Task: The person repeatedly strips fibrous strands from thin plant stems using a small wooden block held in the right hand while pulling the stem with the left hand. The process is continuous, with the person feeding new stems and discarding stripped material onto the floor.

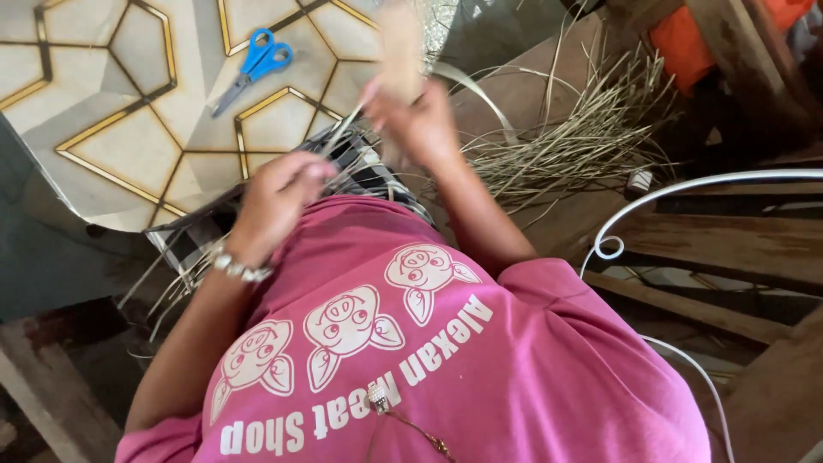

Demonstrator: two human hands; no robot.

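Pink shirt [446, 360] nearest, left hand [279, 193] pinching thin straw strips [347, 129], right hand [420, 120] gripping blurred bundle [401, 43], strips maybe slipping loose.

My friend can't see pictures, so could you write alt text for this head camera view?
Seen from above, a person in a pink shirt works thin pale straw strips between the left hand and the raised, blurred right hand. A loose pile of strips lies to the right, and blue-handled scissors rest on the patterned floor beyond.
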